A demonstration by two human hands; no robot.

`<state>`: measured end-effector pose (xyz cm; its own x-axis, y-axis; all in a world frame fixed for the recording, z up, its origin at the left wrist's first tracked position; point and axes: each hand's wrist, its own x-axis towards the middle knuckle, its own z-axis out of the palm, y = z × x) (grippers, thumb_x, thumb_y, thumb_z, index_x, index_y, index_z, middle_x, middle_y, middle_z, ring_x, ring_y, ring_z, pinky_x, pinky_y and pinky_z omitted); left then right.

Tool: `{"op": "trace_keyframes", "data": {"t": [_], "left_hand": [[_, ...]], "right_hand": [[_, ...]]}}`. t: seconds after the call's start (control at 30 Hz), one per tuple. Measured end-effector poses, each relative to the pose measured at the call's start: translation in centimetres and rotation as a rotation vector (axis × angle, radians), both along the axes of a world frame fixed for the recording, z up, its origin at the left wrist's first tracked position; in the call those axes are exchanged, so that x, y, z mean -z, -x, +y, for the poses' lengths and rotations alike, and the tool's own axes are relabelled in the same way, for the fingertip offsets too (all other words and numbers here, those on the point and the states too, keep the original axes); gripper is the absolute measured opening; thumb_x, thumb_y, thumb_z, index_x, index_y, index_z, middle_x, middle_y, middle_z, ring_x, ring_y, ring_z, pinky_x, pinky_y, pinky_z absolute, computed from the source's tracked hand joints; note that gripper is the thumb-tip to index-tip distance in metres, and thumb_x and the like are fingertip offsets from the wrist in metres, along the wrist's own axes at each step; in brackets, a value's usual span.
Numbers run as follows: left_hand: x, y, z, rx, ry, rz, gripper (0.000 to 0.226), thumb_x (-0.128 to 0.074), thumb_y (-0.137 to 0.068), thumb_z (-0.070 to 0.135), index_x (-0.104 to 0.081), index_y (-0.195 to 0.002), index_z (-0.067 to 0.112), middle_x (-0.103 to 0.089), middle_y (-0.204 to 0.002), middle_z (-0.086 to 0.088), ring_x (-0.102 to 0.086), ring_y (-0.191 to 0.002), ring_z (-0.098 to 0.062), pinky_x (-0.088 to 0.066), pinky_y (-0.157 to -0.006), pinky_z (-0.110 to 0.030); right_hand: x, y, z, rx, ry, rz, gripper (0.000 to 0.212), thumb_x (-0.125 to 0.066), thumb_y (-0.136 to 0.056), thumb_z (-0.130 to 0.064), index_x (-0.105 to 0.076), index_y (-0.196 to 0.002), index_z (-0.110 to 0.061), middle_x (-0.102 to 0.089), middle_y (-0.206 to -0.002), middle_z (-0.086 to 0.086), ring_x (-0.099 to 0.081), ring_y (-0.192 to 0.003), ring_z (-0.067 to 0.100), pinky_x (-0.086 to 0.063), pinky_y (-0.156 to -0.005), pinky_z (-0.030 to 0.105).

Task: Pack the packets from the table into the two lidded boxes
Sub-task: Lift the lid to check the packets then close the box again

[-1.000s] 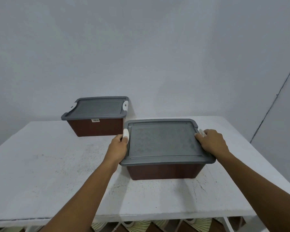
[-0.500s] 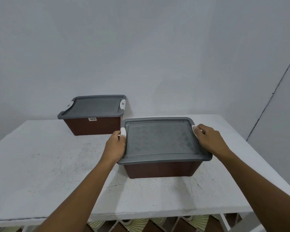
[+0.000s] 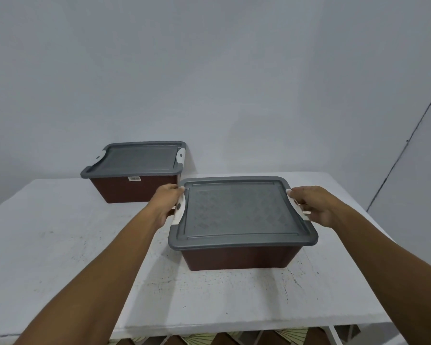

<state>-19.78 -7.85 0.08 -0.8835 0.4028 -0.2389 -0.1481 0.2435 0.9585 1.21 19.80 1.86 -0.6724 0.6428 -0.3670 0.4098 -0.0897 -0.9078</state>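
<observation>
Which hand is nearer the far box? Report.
Left. The left hand is just in front of the far box; the right hand is across the near box, farther off.

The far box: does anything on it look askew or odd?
On the far box, the left clasp seems swung outward, off the lid, while the right clasp lies on it. Nothing else stands out.

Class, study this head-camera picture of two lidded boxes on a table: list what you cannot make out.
Head view throughout.
Inside the near box: hidden by its grey lid.
Inside the far box: lid on; no packets show.
Label on the far box: too small to read.
Fingers of the left hand and right hand: partly hidden beside the near box's latches.
Beneath the table: cut off by the bottom edge.
</observation>
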Motion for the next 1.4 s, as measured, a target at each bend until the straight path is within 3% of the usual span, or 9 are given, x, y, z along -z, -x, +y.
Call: {"op": "trace_keyframes", "data": {"t": [0.13,0.27,0.47,0.67,0.8,0.97,1.07,1.2,1.4], "left_hand": [[0.3,0.3,0.6,0.011,-0.011,-0.012,0.019,-0.053,-0.098,0.012,-0.064,-0.113,0.007,-0.071,-0.102,-0.015,-0.064,-0.090,-0.031,-0.052,-0.092,-0.051],[0.5,0.7,0.6,0.030,0.018,0.093,0.019,-0.056,-0.097,0.013,-0.061,-0.115,0.010,-0.068,-0.106,-0.009,-0.059,-0.085,-0.025,-0.054,-0.076,-0.039],[1.2,0.3,1.3,0.100,0.487,0.894,0.030,-0.048,-0.098,0.010,-0.062,-0.124,0.009,-0.052,-0.131,-0.006,-0.050,-0.118,-0.025,-0.041,-0.102,-0.036],[0.2,-0.1,0.9,0.219,0.685,0.954,0.038,-0.043,-0.100,0.022,-0.053,-0.134,0.011,-0.047,-0.138,-0.006,-0.047,-0.121,-0.027,-0.045,-0.099,-0.047],[0.1,-2.8,0.2,0.371,0.804,0.809,0.057,-0.039,-0.100,0.046,-0.032,-0.148,0.016,-0.017,-0.160,-0.003,-0.020,-0.144,-0.029,-0.029,-0.111,-0.051],[1.0,-6.6,-2.1,0.312,0.516,0.723,0.062,-0.042,-0.097,0.051,-0.030,-0.150,0.023,-0.013,-0.162,0.002,-0.008,-0.149,-0.020,-0.016,-0.119,-0.043],[1.8,-8.2,-2.4,0.204,0.447,0.742,0.060,-0.044,-0.093,0.057,-0.039,-0.145,0.027,-0.021,-0.160,0.006,-0.016,-0.148,-0.014,-0.019,-0.119,-0.040],[2.1,-7.9,-2.0,0.129,0.383,0.757,0.054,-0.049,-0.091,0.056,-0.049,-0.137,0.028,-0.036,-0.153,0.008,-0.031,-0.141,-0.012,-0.026,-0.115,-0.035],[2.2,-5.5,-0.9,0.149,0.373,0.816,0.045,-0.052,-0.092,0.051,-0.055,-0.130,0.028,-0.047,-0.145,0.008,-0.039,-0.136,-0.012,-0.030,-0.114,-0.033]], "right_hand": [[0.5,0.1,0.3,-0.025,-0.025,0.001,0.013,-0.067,-0.091,-0.022,-0.064,-0.098,-0.011,-0.056,-0.071,0.003,-0.049,-0.054,0.013,-0.045,-0.051,0.027],[0.5,0.7,0.8,-0.026,-0.185,0.013,0.046,-0.071,-0.088,-0.019,-0.053,-0.129,-0.026,-0.062,-0.107,0.007,-0.060,-0.085,0.022,-0.049,-0.067,0.033],[0.8,2.2,-0.1,-0.308,-0.748,-0.064,0.035,-0.042,-0.099,-0.010,-0.059,-0.129,-0.019,-0.050,-0.136,0.001,-0.047,-0.126,0.024,-0.037,-0.102,0.034],[0.4,2.3,-0.8,-0.332,-1.007,-0.322,0.048,-0.035,-0.099,-0.048,-0.048,-0.140,-0.027,-0.035,-0.154,-0.005,-0.036,-0.137,0.022,-0.031,-0.108,0.048],[1.0,1.5,-2.5,-0.476,-1.079,-0.502,0.079,-0.030,-0.089,-0.072,-0.020,-0.152,-0.027,-0.007,-0.163,-0.005,-0.017,-0.146,0.023,-0.025,-0.108,0.054],[2.3,-1.8,-4.7,-0.392,-1.080,-0.199,0.063,-0.038,-0.091,-0.063,-0.046,-0.140,-0.026,-0.038,-0.152,-0.001,-0.036,-0.137,0.021,-0.032,-0.110,0.045],[3.1,-2.8,-5.7,-0.258,-1.050,0.044,0.051,-0.043,-0.090,-0.063,-0.066,-0.116,-0.026,-0.061,-0.120,-0.006,-0.052,-0.108,0.013,-0.041,-0.094,0.034],[3.2,-2.1,-5.4,-0.123,-1.003,0.160,0.034,-0.049,-0.091,-0.051,-0.069,-0.097,-0.024,-0.065,-0.096,-0.010,-0.059,-0.089,0.011,-0.047,-0.080,0.028],[4.1,0.0,-3.9,-0.066,-0.982,0.127,0.018,-0.059,-0.092,-0.033,-0.068,-0.099,-0.020,-0.062,-0.100,-0.008,-0.054,-0.091,0.010,-0.040,-0.082,0.024]]}}
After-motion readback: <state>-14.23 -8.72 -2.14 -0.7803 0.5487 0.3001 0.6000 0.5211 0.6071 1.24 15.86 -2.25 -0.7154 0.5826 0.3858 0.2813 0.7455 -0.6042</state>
